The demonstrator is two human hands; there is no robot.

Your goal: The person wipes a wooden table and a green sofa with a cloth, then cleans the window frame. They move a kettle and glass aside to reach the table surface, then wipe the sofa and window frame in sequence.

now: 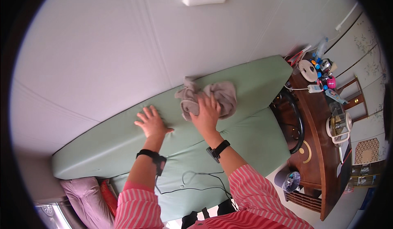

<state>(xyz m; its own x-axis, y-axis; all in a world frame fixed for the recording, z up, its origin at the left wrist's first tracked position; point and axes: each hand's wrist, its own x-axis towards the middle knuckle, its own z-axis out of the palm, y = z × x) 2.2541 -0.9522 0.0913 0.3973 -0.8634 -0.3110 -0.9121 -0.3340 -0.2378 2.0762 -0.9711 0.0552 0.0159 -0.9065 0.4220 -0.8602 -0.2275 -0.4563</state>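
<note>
A crumpled grey-brown cloth (225, 98) lies on the top of the green upholstered sofa backrest (258, 72). My right hand (206, 114) bears down on the cloth and holds it bunched under the palm and fingers. To its left, my left hand (151, 123) rests on the green cover with its fingers spread and nothing in it. Both wrists wear black straps. A black cable (192, 188) runs from the left strap across the green seat (172, 207).
Behind the backrest rises a pale wall (101, 60). At right stands a dark wooden desk (307, 106) with a glass kettle (339, 124), a power strip (315, 88) and bottles. A lined bin (290, 181) stands beside it. Mauve (87, 198) and red cushions (109, 195) sit at lower left.
</note>
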